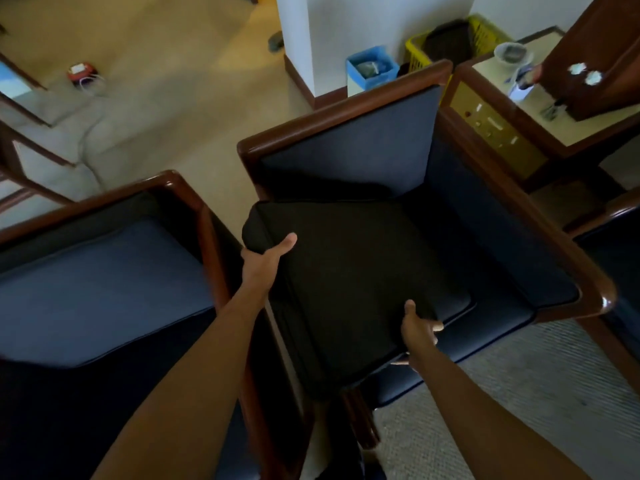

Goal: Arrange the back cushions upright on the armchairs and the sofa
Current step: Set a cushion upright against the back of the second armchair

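A dark, almost black back cushion [349,289] lies flat and slightly tilted over the seat of the middle armchair [346,116], which has a brown wooden frame and navy upholstery. My left hand [265,259] grips the cushion's left edge near its far corner, thumb on top. My right hand [419,330] holds the near right corner, thumb on top and fingers underneath. A second armchair [97,292] of the same kind stands to the left with only its navy seat cushion showing.
A wooden side table [498,129] with a switch panel and small items stands at the right behind the chair. A blue bin [372,69] and a yellow basket [415,50] sit by the white pillar. Part of a further seat [616,247] shows at the right edge. Carpet lies underfoot.
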A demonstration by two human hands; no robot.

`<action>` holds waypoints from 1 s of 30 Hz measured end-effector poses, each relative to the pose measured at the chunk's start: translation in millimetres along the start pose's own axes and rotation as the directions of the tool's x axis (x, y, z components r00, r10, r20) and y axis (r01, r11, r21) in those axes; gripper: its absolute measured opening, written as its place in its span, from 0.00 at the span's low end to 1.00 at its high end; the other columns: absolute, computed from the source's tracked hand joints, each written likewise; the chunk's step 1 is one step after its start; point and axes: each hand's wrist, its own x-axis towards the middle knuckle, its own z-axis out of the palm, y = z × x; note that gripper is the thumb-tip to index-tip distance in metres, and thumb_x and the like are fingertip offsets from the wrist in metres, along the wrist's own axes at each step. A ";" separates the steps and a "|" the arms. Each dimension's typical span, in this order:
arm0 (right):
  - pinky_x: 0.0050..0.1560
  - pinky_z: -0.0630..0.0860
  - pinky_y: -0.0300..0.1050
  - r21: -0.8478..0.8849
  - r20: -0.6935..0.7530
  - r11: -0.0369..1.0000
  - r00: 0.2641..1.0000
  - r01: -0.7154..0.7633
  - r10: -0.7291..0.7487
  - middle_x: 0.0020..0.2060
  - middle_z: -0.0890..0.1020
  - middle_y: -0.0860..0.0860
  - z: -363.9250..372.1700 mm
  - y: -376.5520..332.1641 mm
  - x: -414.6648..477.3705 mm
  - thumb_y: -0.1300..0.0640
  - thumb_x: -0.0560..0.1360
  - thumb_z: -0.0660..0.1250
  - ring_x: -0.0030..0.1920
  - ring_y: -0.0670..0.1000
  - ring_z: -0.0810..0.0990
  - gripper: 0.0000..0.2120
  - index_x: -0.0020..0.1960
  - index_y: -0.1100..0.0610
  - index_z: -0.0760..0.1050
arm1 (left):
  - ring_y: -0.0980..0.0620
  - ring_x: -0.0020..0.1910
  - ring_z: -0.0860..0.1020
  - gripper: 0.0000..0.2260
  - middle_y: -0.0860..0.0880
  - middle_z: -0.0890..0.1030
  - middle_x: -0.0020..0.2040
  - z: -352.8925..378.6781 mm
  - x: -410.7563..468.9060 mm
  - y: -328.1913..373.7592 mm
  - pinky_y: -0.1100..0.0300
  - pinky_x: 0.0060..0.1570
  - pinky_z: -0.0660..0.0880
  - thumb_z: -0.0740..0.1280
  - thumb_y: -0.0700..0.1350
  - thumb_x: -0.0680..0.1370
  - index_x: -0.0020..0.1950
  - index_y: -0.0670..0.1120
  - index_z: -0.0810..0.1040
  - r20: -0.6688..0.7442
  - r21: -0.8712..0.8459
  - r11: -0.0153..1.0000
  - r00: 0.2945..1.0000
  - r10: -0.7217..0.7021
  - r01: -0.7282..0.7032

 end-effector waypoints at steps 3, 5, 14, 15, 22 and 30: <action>0.67 0.69 0.76 0.009 -0.103 0.999 0.994 -0.038 0.039 0.80 0.56 0.64 7.4 -11.2 28.4 0.32 0.80 0.60 0.75 0.71 0.64 0.47 0.83 0.55 0.39 | 0.41 0.62 0.81 0.62 0.44 0.78 0.69 15.1 15.5 10.5 0.43 0.62 0.81 0.87 0.61 0.56 0.82 0.42 0.62 -0.044 -0.117 0.990 0.995 -0.085 0.079; 0.69 0.68 0.73 -0.011 -0.150 0.999 0.988 -0.043 0.041 0.79 0.57 0.66 11.8 -11.2 38.3 0.32 0.80 0.59 0.73 0.72 0.65 0.46 0.84 0.54 0.40 | 0.46 0.56 0.82 0.53 0.48 0.79 0.63 22.6 17.7 9.0 0.49 0.52 0.82 0.87 0.56 0.57 0.76 0.43 0.68 -0.109 -0.094 0.995 0.993 -0.042 0.032; 0.71 0.68 0.61 0.128 -0.080 0.991 0.996 0.043 -0.033 0.78 0.65 0.62 -24.1 3.8 36.5 0.36 0.82 0.60 0.74 0.66 0.69 0.41 0.84 0.55 0.47 | 0.64 0.56 0.79 0.41 0.64 0.78 0.60 45.6 -77.5 22.2 0.70 0.45 0.75 0.86 0.49 0.63 0.71 0.58 0.70 -0.096 -0.009 0.929 0.925 0.368 -0.371; 0.71 0.69 0.61 0.150 -0.054 0.987 0.997 0.054 -0.047 0.78 0.65 0.61 -29.9 -2.1 34.6 0.36 0.82 0.59 0.73 0.65 0.69 0.40 0.84 0.55 0.48 | 0.66 0.56 0.79 0.39 0.66 0.79 0.59 48.2 -94.7 27.4 0.71 0.45 0.76 0.86 0.51 0.61 0.67 0.61 0.71 -0.087 -0.015 0.909 0.907 0.413 -0.416; 0.67 0.72 0.68 0.159 0.215 0.981 0.966 0.107 -0.141 0.78 0.66 0.57 -64.6 -73.6 53.5 0.38 0.84 0.49 0.71 0.64 0.71 0.31 0.84 0.47 0.50 | 0.54 0.73 0.76 0.46 0.56 0.78 0.72 57.1 -156.2 29.4 0.54 0.66 0.79 0.86 0.44 0.62 0.76 0.54 0.69 0.049 -0.146 0.759 0.761 0.647 -0.635; 0.81 0.56 0.58 -0.006 0.405 0.409 0.376 0.913 -0.833 0.83 0.52 0.50 -115.3 -156.3 17.3 0.51 0.84 0.64 0.82 0.49 0.53 0.37 0.84 0.51 0.47 | 0.65 0.64 0.80 0.44 0.66 0.82 0.62 96.4 -131.7 -84.9 0.47 0.65 0.79 0.88 0.40 0.59 0.61 0.77 0.75 0.106 -0.010 0.932 0.927 0.361 -0.362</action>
